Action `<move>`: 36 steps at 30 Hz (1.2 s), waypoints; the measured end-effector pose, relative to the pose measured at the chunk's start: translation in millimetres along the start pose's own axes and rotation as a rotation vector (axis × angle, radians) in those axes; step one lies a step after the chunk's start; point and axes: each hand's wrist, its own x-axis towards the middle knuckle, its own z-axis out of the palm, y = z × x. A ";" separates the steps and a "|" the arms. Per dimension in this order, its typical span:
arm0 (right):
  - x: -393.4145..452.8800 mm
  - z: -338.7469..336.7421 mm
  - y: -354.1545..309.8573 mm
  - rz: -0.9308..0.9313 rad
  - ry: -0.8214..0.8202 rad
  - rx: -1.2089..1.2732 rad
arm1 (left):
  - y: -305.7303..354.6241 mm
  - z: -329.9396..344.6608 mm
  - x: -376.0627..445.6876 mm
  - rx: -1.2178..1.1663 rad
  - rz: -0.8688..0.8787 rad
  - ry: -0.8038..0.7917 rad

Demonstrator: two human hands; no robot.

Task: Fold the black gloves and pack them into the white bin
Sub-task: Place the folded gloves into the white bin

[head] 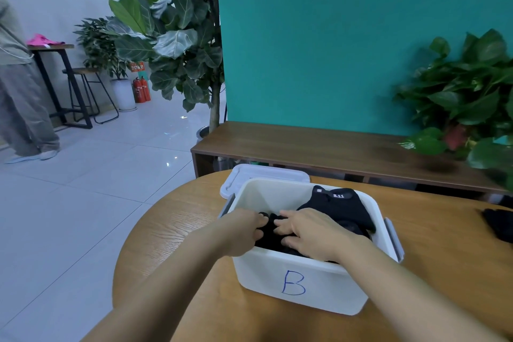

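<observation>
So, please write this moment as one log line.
step: packing | left hand: grips gloves | right hand: presses gloves | white bin: open

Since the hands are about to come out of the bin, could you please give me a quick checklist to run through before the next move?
1. Bin open, with its lid off and lying behind it: ok.
2. Both hands inside the bin on the gloves: ok; the left hand grips them, the right hand presses on them.
3. Glove lying flat and neatly folded under the hands: cannot tell, the hands cover it.
4. The other glove settled in the bin: not ok, it leans up against the far wall.
5. All gloves packed: not ok, a dark pile lies on the table at the right.
</observation>
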 end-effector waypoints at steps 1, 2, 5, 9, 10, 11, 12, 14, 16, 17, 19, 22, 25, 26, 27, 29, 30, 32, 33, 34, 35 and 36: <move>-2.1 -2.4 -1.7 0.005 0.028 0.012 | -0.7 -0.2 -2.5 -0.048 0.005 0.035; -5.3 -5.4 -3.1 0.013 0.074 0.039 | -1.5 -0.3 -5.3 -0.101 0.013 0.084; -24.4 -16.4 -3.8 0.072 0.255 0.146 | 5.2 -1.6 -14.3 -0.253 0.043 0.258; -70.8 -32.9 2.6 0.162 0.370 0.144 | 45.6 -1.5 -25.4 -0.394 0.114 0.422; -85.6 -34.9 6.5 0.198 0.395 0.138 | 61.4 0.1 -27.1 -0.433 0.171 0.451; -100.3 -35.3 12.6 0.238 0.422 0.140 | 78.7 1.9 -28.6 -0.468 0.233 0.481; -116.8 -34.4 18.8 0.280 0.446 0.150 | 96.4 5.5 -28.4 -0.489 0.289 0.509; -152.2 -28.5 32.8 0.353 0.480 0.180 | 133.0 16.0 -24.8 -0.506 0.374 0.546; -191.0 -19.8 48.3 0.436 0.487 0.197 | 171.8 30.0 -20.2 -0.539 0.424 0.546; -211.1 -14.2 55.8 0.486 0.484 0.203 | 190.3 38.6 -16.9 -0.547 0.444 0.532; -250.0 -0.6 71.2 0.584 0.465 0.225 | 225.5 57.0 -9.8 -0.529 0.484 0.484; -297.3 24.1 93.5 0.714 0.428 0.245 | 267.6 85.1 0.4 -0.506 0.502 0.326; -329.7 48.5 113.3 0.811 0.379 0.284 | 296.3 112.8 12.2 -0.487 0.447 0.184; -336.0 56.4 117.9 0.832 0.364 0.308 | 301.8 120.9 14.1 -0.486 0.417 0.155; -344.3 63.8 126.1 0.852 0.350 0.329 | 312.6 129.3 19.1 -0.493 0.389 0.128; -348.7 76.4 132.5 0.877 0.317 0.368 | 320.1 141.4 22.1 -0.517 0.333 0.100; -350.8 82.3 137.4 0.890 0.298 0.390 | 326.5 148.1 24.6 -0.526 0.310 0.092; -351.1 93.0 143.8 0.913 0.260 0.437 | 336.1 159.1 28.6 -0.528 0.285 0.085; -350.0 97.7 145.6 0.921 0.250 0.461 | 339.2 164.0 30.7 -0.528 0.284 0.082; -348.2 101.6 145.8 0.924 0.248 0.481 | 341.2 168.4 32.7 -0.530 0.286 0.075; -345.9 104.7 144.9 0.924 0.250 0.492 | 341.8 172.1 34.7 -0.525 0.289 0.067; -343.1 107.6 143.1 0.921 0.256 0.495 | 341.2 175.2 35.5 -0.516 0.292 0.063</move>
